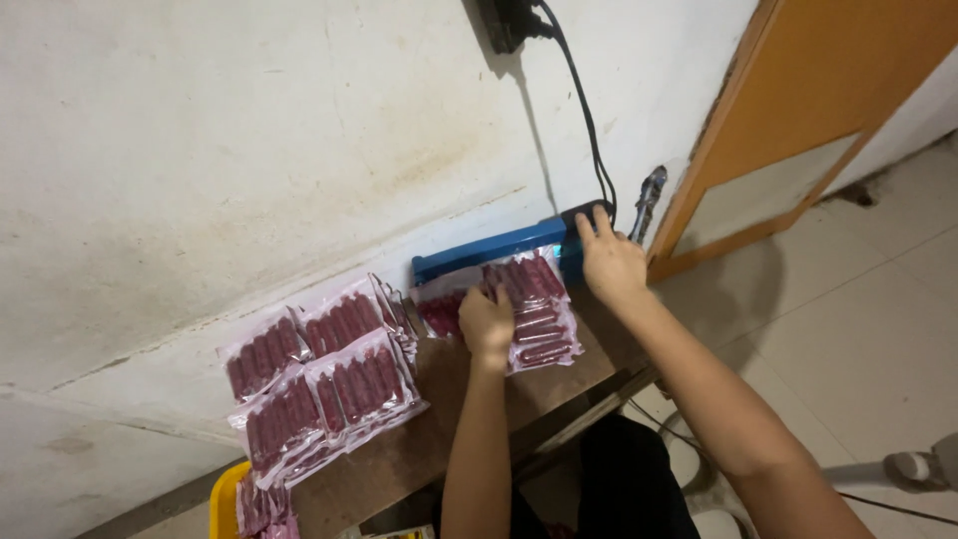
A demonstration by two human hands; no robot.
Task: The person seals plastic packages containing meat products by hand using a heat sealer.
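Left hand [486,324] curled down on a clear packet of red sausages [534,309], fingers bent, gripping its left part near the open edge. Right hand [611,265] flat, fingers spread, pressing on the right end of the blue heat sealer [499,248]; holds nothing. The packet lies on the brown table [419,449], top edge tucked under the sealer bar, against the white wall [249,150]. Left of it, a pile of sealed sausage packets [319,379], overlapping. Yellow bin [225,499] at table's lower left corner with more packets. Black cable [584,110] runs up the wall to a plug. Orange door [818,90] on right, tiled floor [878,329] below
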